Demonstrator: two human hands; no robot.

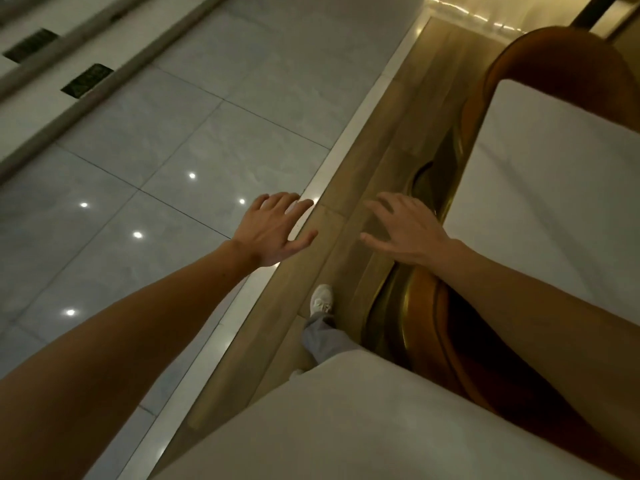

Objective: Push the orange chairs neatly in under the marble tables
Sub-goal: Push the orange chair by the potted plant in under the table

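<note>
Both hands, the left hand (273, 230) and right hand (405, 233), are spread with nothing held. An orange chair (446, 327) is tucked between two marble tables (554, 188). It is judged heavy and rigid, best pushed at the curved backrest.

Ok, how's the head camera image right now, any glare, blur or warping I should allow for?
Head view: dim, warm light; small ceiling-light glare spots on the glossy tile floor; right hand fingers motion-blurred, left hand sharper; wide-angle tilt slants the floor lines; orange chair back fairly clear.
</note>
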